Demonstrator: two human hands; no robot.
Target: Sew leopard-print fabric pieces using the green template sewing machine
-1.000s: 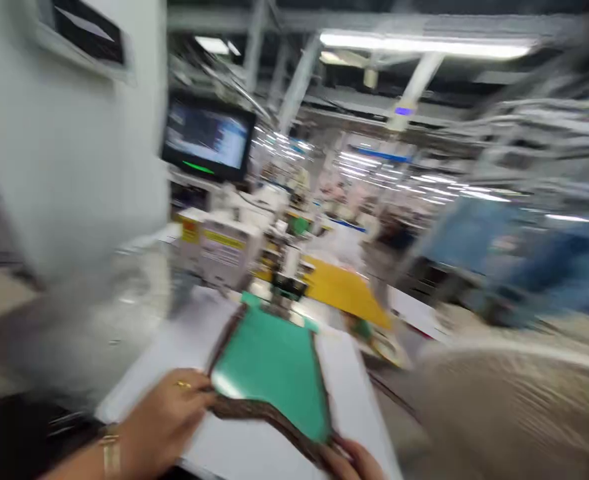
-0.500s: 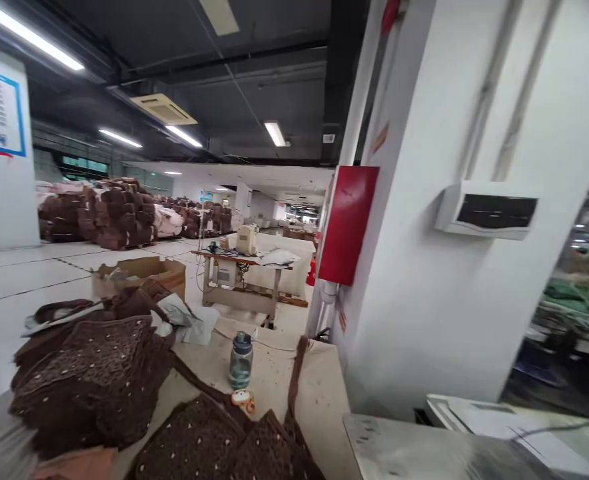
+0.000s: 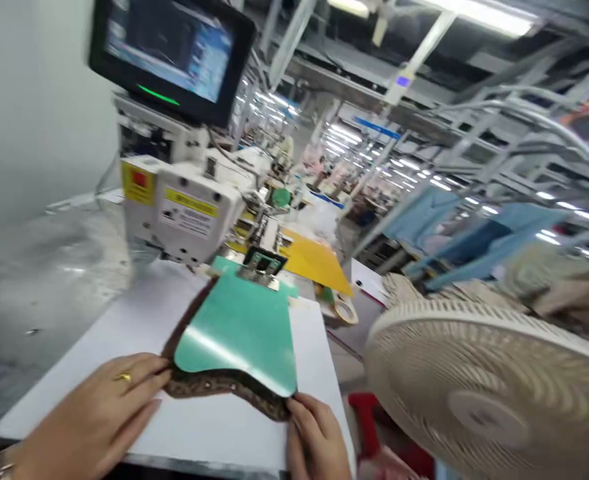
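Under a green template plate lies a piece of dark brown fabric with small pale dots. Its edge shows along the plate's left side and near edge; the rest is hidden. My left hand, wearing a ring, pinches the fabric's near left corner. At the near right corner my right hand has its fingers closed on the same fabric. The plate's far end reaches under the metal clamp of a sewing machine. White sheeting covers the work surface below.
A screen stands above the machine. To the right a large fan is close to my right hand. A yellow sheet and a tape roll lie beyond the plate. Bare metal tabletop extends left.
My view has swung from the brown fabric heap, water bottle and red cabinet to the sewing machine. Both my hands have come into view, holding the fabric.
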